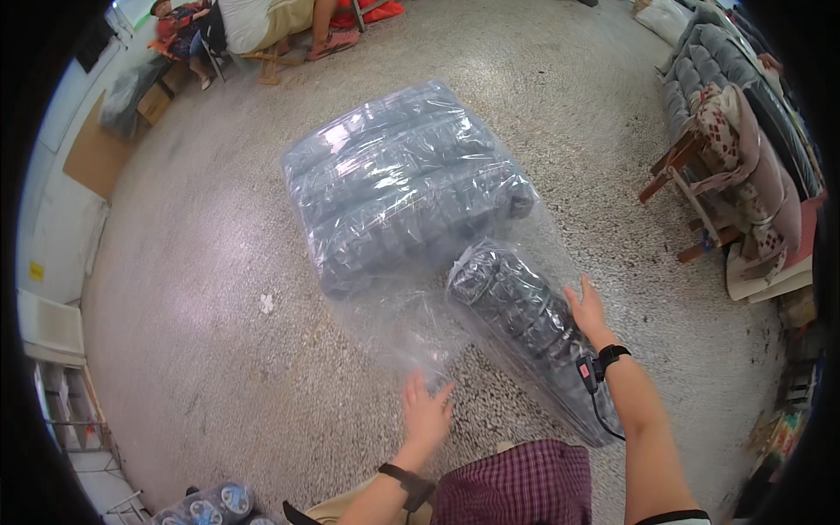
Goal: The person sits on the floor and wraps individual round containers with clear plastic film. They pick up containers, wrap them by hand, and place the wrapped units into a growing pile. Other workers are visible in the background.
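On the speckled floor in front of me lies a bulky grey padded cushion bundle (394,175) inside a clear plastic bag. The loose, wrinkled mouth of the clear bag (407,328) spreads toward me. Right of it, slanting toward my lap, is a long dark padded roll (525,306) wrapped in shiny clear plastic. My left hand (426,413) is open, fingers spread, at the near edge of the loose plastic; whether it touches is unclear. Beside the long roll's right side my right hand (588,313) is also open, thumb and fingers apart, grasping nothing visible.
A wooden chair frame (696,206) with draped fabric stands at the right, by stacked grey padded cushions (717,70). Seated people (262,26) are at the far left. Cardboard (96,153) leans on the left wall. A plastic-wrapped bundle (206,506) lies at lower left.
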Demonstrator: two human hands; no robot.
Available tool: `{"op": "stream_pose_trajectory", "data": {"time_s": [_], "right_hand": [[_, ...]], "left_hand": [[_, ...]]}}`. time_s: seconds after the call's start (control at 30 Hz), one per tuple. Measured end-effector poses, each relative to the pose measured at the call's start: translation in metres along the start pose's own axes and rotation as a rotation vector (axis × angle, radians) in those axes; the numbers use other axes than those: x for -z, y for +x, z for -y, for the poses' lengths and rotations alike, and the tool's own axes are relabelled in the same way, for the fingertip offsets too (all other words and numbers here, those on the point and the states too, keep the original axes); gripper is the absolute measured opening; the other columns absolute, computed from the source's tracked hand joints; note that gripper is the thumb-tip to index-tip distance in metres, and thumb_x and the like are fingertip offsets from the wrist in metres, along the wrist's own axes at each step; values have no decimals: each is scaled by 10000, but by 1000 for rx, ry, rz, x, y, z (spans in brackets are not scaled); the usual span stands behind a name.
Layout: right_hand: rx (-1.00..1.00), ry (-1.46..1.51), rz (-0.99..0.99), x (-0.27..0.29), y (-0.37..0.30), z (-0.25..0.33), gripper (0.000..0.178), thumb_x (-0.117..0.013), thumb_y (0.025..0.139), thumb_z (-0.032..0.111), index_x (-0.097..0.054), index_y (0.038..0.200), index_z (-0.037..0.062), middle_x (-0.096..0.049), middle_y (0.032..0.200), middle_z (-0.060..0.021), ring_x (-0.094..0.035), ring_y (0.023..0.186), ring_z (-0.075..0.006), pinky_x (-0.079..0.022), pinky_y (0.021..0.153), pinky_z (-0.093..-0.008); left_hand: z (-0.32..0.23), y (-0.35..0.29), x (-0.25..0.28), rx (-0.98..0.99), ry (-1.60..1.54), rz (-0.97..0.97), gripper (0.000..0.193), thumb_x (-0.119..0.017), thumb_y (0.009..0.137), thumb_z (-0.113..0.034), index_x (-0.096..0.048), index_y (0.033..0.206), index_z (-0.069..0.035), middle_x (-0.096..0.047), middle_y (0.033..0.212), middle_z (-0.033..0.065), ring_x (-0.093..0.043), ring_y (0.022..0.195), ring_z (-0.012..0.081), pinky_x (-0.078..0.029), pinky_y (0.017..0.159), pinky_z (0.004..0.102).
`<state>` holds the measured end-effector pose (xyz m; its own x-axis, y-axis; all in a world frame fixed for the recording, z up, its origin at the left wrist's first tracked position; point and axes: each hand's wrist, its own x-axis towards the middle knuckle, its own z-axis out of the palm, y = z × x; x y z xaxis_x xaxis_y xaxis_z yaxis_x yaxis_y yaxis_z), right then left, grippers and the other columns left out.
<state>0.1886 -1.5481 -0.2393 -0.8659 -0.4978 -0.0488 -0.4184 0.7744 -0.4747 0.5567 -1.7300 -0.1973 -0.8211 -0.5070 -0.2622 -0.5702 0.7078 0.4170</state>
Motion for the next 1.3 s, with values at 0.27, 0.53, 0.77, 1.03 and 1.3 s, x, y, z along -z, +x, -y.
{"op": "stream_pose_trajectory", "data": {"time_s": [0.27,0.53,0.77,1.03,1.3], "right_hand": [[-26,418,-67,23,-87,45,264,-624,899,242,-578,802,1,-616,809,-136,-606,764,-304,-466,671,-419],[461,-1,239,22,-173,28,305,-764,744,309,-573,851,97,-604,885,-97,-584,840,-315,-460,750,-406],[462,-226,-28,18,-73,53,738,-722,795,365,-411,1413,105,-354,1471,-183,-323,1351,-383,-261,1107,-497],[-198,187,-223,2,-138,-113,413,-583,923,403,-623,832,2,-617,753,-172,-606,736,-352,-474,664,-432],[565,197,252,37,-286,-8,205,-707,776,337,-650,778,141,-644,710,-58,-647,677,-249,-515,600,-370]], "left_hand": [[30,84,-92,92,-220,-312,367,-668,814,-138,-603,1166,-59,-447,1389,163,-413,1295,318,-297,1053,493],[8,91,-66,122,-655,-279,154,-578,789,22,-629,931,-8,-592,949,142,-572,873,329,-459,739,380],[5,77,-46,-121,-272,-322,199,-567,799,-6,-639,970,-79,-557,926,118,-581,802,325,-470,663,397],[-24,53,-21,-412,-120,129,412,-580,829,-76,-557,1225,-185,-575,904,81,-611,685,311,-483,582,410],[-90,92,-19,259,-1276,151,392,-578,950,-166,-495,1321,-72,-551,759,-23,-470,645,57,-379,566,234]]}}
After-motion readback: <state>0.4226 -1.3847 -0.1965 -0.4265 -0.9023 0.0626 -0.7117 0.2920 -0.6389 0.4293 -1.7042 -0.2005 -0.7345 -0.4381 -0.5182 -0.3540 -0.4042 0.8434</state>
